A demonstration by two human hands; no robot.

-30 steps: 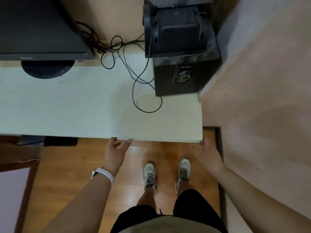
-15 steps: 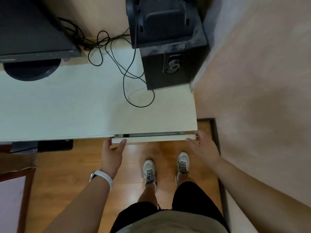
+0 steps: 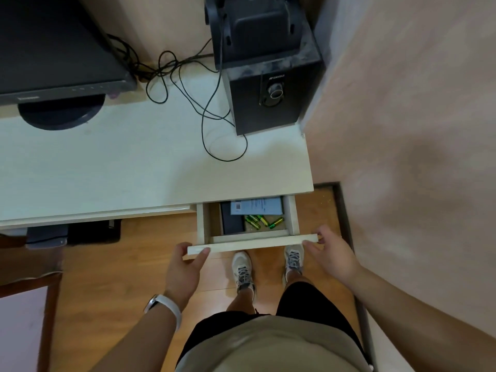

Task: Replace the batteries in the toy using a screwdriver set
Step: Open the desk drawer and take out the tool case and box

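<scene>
Gripping either end of the drawer front (image 3: 252, 244), the left hand (image 3: 185, 269) and right hand (image 3: 330, 255) have pulled it from barely ajar to well open, baring green batteries (image 3: 264, 221) inside; no toy shows.

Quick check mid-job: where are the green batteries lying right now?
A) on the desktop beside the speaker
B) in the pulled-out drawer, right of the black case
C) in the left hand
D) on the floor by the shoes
B: the green batteries lie loose on the bottom of the drawer, which is pulled out, just right of the black case.
</scene>
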